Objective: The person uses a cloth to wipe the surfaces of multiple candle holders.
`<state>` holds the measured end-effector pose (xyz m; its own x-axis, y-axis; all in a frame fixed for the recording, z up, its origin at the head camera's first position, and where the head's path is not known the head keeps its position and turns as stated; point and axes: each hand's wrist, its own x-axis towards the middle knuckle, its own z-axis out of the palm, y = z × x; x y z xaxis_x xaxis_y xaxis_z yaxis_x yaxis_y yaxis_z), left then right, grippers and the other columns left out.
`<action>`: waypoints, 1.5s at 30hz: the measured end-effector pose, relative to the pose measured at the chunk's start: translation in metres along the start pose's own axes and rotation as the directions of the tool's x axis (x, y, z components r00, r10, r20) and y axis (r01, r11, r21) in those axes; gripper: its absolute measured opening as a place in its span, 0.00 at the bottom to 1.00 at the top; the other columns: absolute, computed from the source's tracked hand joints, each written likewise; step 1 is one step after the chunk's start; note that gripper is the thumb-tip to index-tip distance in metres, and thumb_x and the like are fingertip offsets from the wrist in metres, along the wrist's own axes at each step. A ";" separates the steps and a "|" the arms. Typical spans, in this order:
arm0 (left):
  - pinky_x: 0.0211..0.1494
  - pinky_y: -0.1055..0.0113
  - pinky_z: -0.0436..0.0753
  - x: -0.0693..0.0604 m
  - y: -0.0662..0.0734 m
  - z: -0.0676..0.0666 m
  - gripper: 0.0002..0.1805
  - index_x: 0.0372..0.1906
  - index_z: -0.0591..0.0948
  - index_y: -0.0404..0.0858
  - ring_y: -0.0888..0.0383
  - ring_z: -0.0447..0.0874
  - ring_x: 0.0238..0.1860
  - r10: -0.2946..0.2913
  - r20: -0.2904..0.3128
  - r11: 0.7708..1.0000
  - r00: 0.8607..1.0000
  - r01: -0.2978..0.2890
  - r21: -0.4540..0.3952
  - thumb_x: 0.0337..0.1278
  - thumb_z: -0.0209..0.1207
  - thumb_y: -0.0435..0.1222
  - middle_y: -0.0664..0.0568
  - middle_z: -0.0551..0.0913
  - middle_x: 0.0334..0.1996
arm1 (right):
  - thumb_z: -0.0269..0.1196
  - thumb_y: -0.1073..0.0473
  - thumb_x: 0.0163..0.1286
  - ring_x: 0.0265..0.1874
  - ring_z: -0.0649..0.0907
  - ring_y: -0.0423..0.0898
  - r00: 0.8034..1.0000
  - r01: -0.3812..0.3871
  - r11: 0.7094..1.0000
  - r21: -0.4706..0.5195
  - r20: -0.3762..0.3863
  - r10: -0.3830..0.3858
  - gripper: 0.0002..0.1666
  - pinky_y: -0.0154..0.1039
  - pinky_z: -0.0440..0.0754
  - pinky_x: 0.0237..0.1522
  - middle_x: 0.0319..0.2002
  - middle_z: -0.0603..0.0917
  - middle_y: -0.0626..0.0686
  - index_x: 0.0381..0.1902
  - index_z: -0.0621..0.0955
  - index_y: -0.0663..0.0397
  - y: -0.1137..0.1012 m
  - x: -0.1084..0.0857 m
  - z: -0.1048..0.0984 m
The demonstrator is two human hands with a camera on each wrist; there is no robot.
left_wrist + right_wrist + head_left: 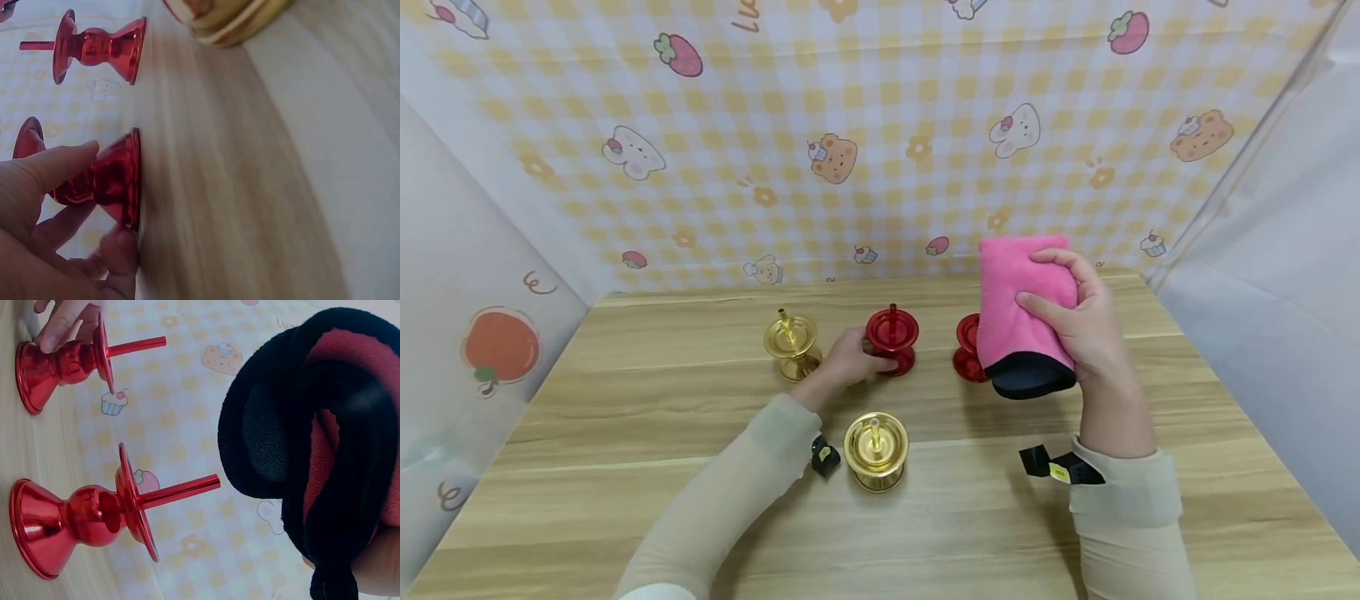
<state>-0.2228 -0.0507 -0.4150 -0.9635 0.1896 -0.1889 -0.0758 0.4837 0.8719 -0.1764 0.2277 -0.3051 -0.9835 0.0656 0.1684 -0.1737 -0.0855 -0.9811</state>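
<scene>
My left hand (848, 360) grips a red metallic candle holder (904, 333) around its waist, with the thumb on one side and fingers on the other. The holder's base (119, 181) stands on the table in the left wrist view. My right hand (1096, 325) holds a folded pink cloth (1015, 292) with black edging above the table. In the head view the cloth partly hides a second red candle holder (967, 358). That second holder (94, 515) stands upright, apart from the cloth, in the right wrist view.
One gold candle holder (792, 337) stands left of my left hand. Another gold candle holder (877, 450) stands nearer, beside my left forearm. A checked cloth backdrop (880, 100) rises behind the wooden table (970, 525), with white sheeting (1292, 250) at the sides.
</scene>
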 end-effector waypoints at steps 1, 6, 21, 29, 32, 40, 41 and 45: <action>0.40 0.67 0.82 0.000 0.000 0.001 0.28 0.56 0.80 0.35 0.53 0.82 0.40 0.005 -0.002 1.000 1.000 -0.005 0.012 0.45 0.72 0.28 0.41 0.84 0.52 | 0.69 0.71 0.60 0.44 0.77 0.44 1.000 0.001 1.000 0.000 0.000 -0.001 0.24 0.27 0.84 0.35 0.52 0.74 0.49 0.52 0.80 0.43 0.000 0.000 0.000; 0.34 0.68 0.80 -0.001 0.000 0.003 0.27 0.54 0.81 0.35 0.55 0.79 0.34 0.026 0.002 0.999 1.000 -0.026 0.041 0.44 0.73 0.29 0.41 0.85 0.48 | 0.69 0.71 0.60 0.44 0.77 0.45 1.000 0.005 1.000 -0.005 -0.001 -0.005 0.24 0.27 0.84 0.34 0.52 0.74 0.49 0.51 0.80 0.43 0.000 0.000 0.001; 0.58 0.58 0.82 -0.014 0.004 -0.006 0.17 0.46 0.86 0.34 0.50 0.84 0.50 0.097 0.030 0.993 0.995 -0.099 0.059 0.48 0.72 0.33 0.44 0.88 0.43 | 0.70 0.69 0.60 0.46 0.76 0.45 0.999 -0.040 0.999 -0.020 0.007 0.040 0.25 0.27 0.83 0.35 0.53 0.72 0.47 0.52 0.80 0.41 0.001 0.000 0.004; 0.69 0.51 0.76 -0.029 0.018 -0.014 0.18 0.47 0.85 0.37 0.45 0.79 0.62 0.114 -0.009 0.992 0.993 -0.113 0.048 0.49 0.71 0.36 0.45 0.88 0.49 | 0.70 0.68 0.61 0.45 0.78 0.46 0.996 -0.073 0.996 -0.042 0.044 0.075 0.25 0.30 0.85 0.35 0.54 0.71 0.48 0.53 0.79 0.40 0.002 -0.001 0.010; 0.68 0.49 0.76 -0.036 0.024 -0.018 0.19 0.49 0.85 0.38 0.45 0.79 0.62 0.129 -0.023 0.990 0.991 -0.127 0.063 0.50 0.71 0.37 0.46 0.88 0.48 | 0.70 0.67 0.61 0.42 0.81 0.46 0.993 -0.083 0.994 -0.071 0.072 0.089 0.25 0.33 0.86 0.34 0.54 0.70 0.49 0.53 0.79 0.39 0.004 -0.002 0.017; 0.60 0.52 0.79 -0.058 0.039 -0.028 0.17 0.48 0.86 0.40 0.51 0.82 0.54 0.231 -0.072 0.971 0.970 -0.225 0.079 0.51 0.70 0.40 0.48 0.88 0.47 | 0.68 0.62 0.64 0.44 0.80 0.50 0.985 -0.080 0.965 -0.250 0.131 0.115 0.25 0.35 0.85 0.36 0.57 0.70 0.51 0.58 0.76 0.39 0.009 -0.008 0.040; 0.59 0.53 0.79 -0.060 0.040 -0.029 0.17 0.47 0.87 0.40 0.52 0.82 0.53 0.241 -0.079 0.969 0.967 -0.235 0.072 0.50 0.70 0.40 0.49 0.89 0.47 | 0.67 0.62 0.65 0.45 0.79 0.51 0.984 -0.073 0.962 -0.264 0.138 0.112 0.26 0.35 0.85 0.37 0.57 0.69 0.52 0.59 0.76 0.40 0.009 -0.009 0.042; 0.56 0.57 0.78 -0.068 0.043 -0.032 0.17 0.47 0.87 0.40 0.55 0.82 0.48 0.286 -0.105 0.958 0.952 -0.285 0.028 0.50 0.70 0.38 0.49 0.89 0.44 | 0.65 0.64 0.66 0.48 0.77 0.53 0.983 -0.023 0.957 -0.288 0.169 0.075 0.28 0.34 0.84 0.38 0.59 0.69 0.53 0.62 0.73 0.44 0.009 -0.013 0.049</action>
<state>-0.1690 -0.0702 -0.3507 -0.9662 0.2297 0.1169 0.2090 0.4331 0.8768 -0.1677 0.1772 -0.3117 -0.9880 -0.1102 0.1084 -0.1291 0.2028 -0.9707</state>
